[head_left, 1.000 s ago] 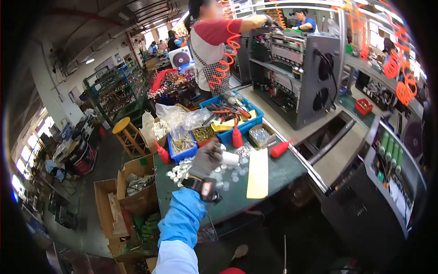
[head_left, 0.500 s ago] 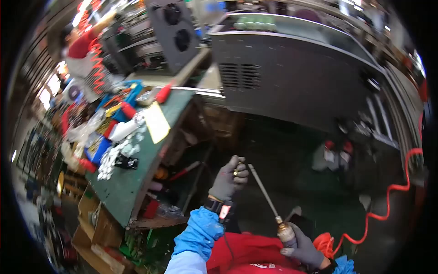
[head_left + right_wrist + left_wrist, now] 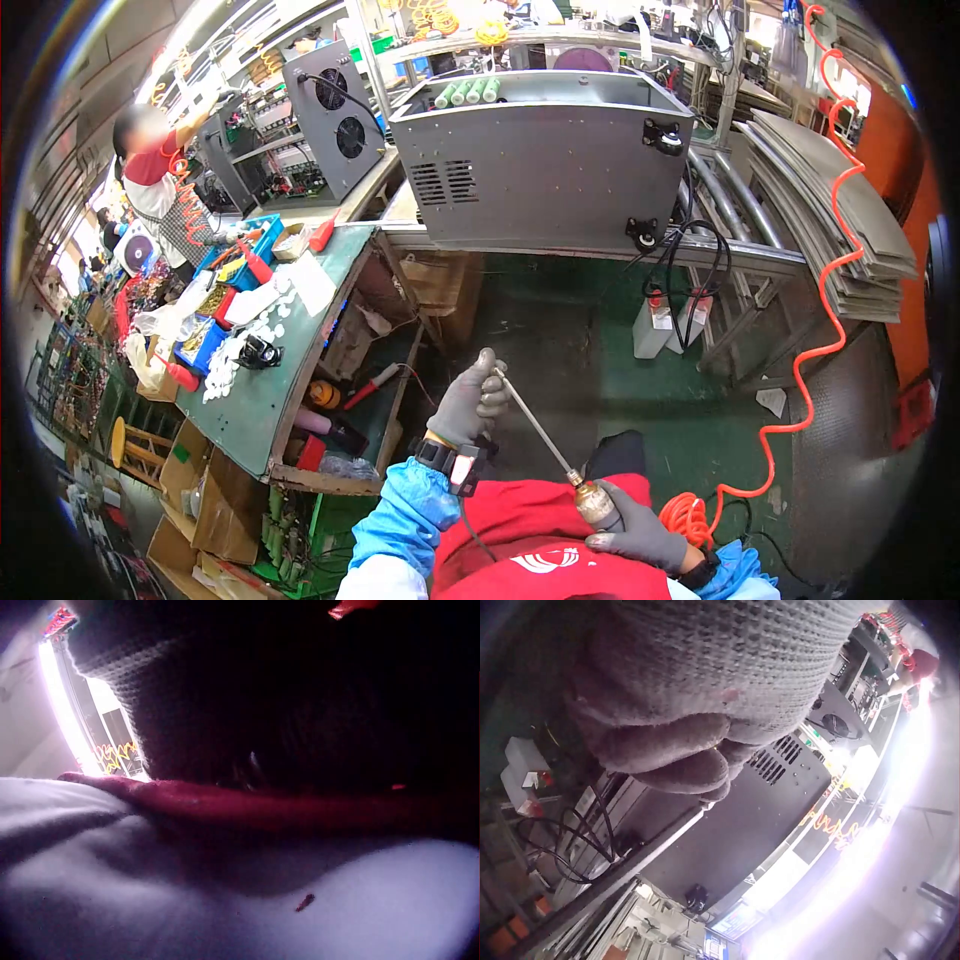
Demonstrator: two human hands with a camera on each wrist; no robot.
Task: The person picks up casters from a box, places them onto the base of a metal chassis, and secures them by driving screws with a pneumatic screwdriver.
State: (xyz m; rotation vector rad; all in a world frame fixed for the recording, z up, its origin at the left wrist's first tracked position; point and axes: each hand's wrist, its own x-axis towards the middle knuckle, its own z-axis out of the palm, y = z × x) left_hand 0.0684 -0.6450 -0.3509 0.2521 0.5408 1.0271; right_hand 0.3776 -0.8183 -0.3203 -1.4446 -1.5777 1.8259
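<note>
In the head view my gloved left hand (image 3: 468, 404) is raised over my lap with curled fingers. The tip of the driver's long metal shaft (image 3: 535, 425) meets its fingertips. The left wrist view shows my left hand (image 3: 697, 690) with the shaft (image 3: 641, 859) ending at the fingers; a tiny brass-coloured glint (image 3: 716, 745) shows between them, the rest hidden. My gloved right hand (image 3: 645, 532) grips the driver's body (image 3: 597, 506) in front of the red apron (image 3: 500, 535). In the dark right wrist view, the glove (image 3: 247, 697) shows but its grip cannot be made out.
A green table (image 3: 235, 430) at left carries white rings, blue bins and red bottles. A grey metal cabinet (image 3: 560, 180) stands ahead on a conveyor frame. Two white bottles (image 3: 652, 328) are on the floor. A red coiled hose (image 3: 765, 445) runs at right; cardboard boxes (image 3: 225, 510) are lower left.
The view has swung right, from table to lap and cabinet. My left hand has left the table; since half a second ago, the driver's tip and left fingers have come together.
</note>
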